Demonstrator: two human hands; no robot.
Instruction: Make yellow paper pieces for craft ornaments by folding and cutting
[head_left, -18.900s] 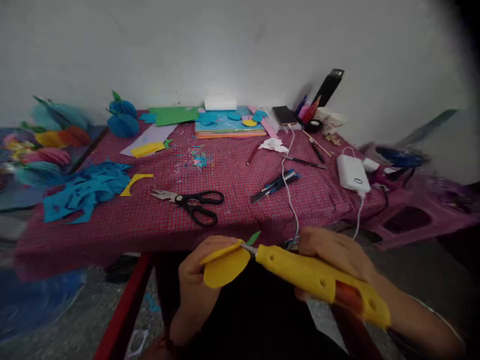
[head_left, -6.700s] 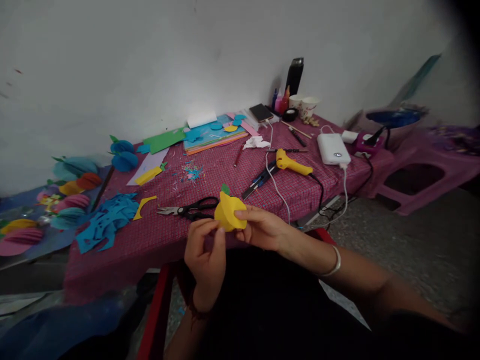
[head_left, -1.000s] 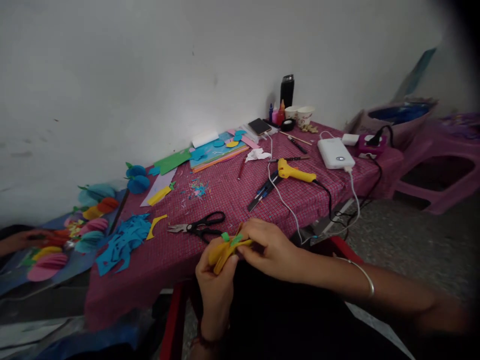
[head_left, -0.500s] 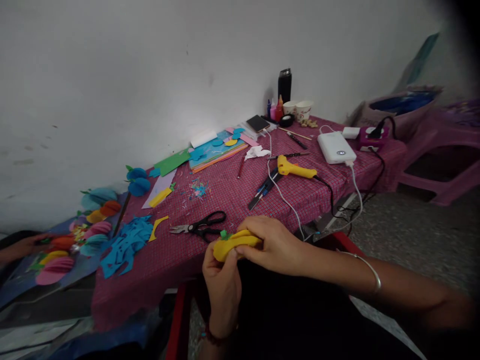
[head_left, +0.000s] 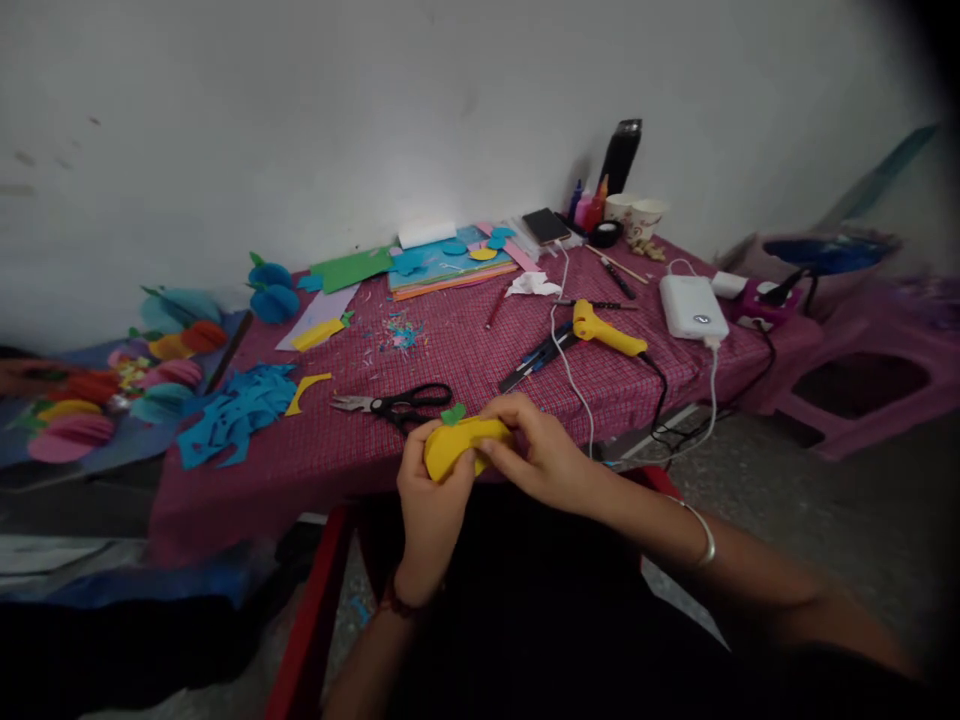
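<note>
A person is wearing dark clothing, both forearms showing bare. A thin silver bangle [head_left: 701, 535] is circling the right wrist, while a dark red thread band [head_left: 394, 603] is ringing the left wrist.

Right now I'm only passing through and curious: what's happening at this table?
A person presses a folded yellow paper piece with a small green leaf between the left hand and right hand, just in front of the red-checked table. Black scissors, a yellow glue gun and blue paper cuttings lie on it.
</note>
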